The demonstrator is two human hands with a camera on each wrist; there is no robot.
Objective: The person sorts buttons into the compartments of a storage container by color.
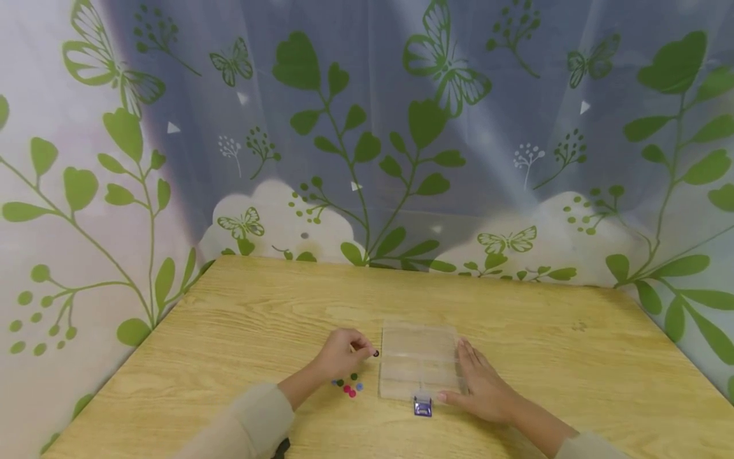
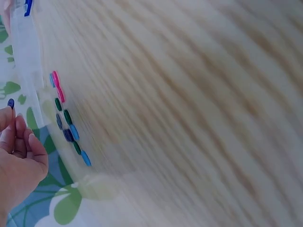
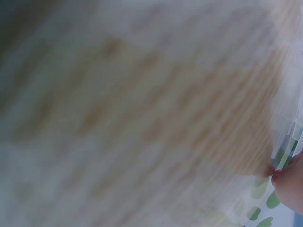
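Observation:
My left hand [image 1: 342, 352] pinches a small dark button [image 1: 376, 353] between thumb and fingertips, just off the left edge of a clear plastic compartment box [image 1: 401, 347]. In the left wrist view the held button [image 2: 11, 102] looks dark blue. Below that hand, a loose group of pink, green and blue buttons [image 1: 352, 393] lies on the table. At the box's right side rests my right hand [image 1: 487, 390], its fingers extended along the edge and the thumb by the front corner. A purple latch [image 1: 422, 406] sticks out from the box's front.
The wood-grain table [image 1: 258, 299] reaches back to a curtain [image 1: 367, 159] printed with leaves and butterflies, which also hangs at both sides. A small dark object [image 1: 281, 448] shows beside the left sleeve at the lower edge.

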